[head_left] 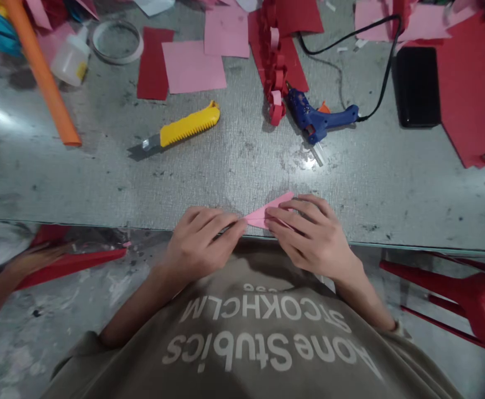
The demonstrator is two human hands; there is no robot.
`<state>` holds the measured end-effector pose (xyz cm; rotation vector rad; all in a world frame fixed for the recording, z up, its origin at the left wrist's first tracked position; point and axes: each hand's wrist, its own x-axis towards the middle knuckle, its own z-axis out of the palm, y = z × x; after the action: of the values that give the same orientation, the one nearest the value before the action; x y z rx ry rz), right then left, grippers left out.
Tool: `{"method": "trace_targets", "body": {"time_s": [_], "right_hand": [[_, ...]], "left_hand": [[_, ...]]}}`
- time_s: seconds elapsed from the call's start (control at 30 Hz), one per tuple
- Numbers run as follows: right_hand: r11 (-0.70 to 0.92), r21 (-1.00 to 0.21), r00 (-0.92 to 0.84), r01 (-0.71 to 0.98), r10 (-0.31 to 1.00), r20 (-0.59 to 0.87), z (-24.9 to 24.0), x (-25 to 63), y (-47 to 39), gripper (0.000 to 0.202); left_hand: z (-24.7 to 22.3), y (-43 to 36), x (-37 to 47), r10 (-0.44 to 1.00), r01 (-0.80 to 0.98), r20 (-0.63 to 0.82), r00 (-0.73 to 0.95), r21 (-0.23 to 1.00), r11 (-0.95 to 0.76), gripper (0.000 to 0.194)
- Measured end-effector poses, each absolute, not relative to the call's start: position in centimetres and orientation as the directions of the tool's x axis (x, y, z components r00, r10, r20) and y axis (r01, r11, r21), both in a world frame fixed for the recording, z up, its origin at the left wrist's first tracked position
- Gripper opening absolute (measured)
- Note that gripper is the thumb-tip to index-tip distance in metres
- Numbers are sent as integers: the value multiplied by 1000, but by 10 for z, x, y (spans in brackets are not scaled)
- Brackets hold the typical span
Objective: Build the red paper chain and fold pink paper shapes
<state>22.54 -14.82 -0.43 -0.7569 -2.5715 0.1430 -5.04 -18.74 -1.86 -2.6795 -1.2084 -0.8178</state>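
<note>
Around the blue glue gun (317, 116) spreads the grey table (113, 191), with a large red sheet (470, 83) well to its right. On the gun's near side, at the table edge, we have our right hand (319, 235) and, farther left, our left hand (203, 238), both with fingers closed on one piece of work, while a black box (419, 86) lies right of the gun and a yellow cutter (188, 124) left of it. Smallest, also nearer us than the gun, is the creased pink paper (261, 214), its narrow tip pinched by our left fingertips, its wider end by our right.
</note>
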Motion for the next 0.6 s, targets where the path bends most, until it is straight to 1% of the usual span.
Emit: {"method": "trace_targets", "body": {"time_s": [0.27,0.6], "right_hand": [[845,-227,-748,485,535,392,-5,226,-148,22],[844,-229,-748,485,536,391,-6,226,-149,24]], "left_hand": [[-25,-185,-51,627,708,548,553,87,-701,19],[-27,-193,-46,645,731,590,485,131,-670,19]]}}
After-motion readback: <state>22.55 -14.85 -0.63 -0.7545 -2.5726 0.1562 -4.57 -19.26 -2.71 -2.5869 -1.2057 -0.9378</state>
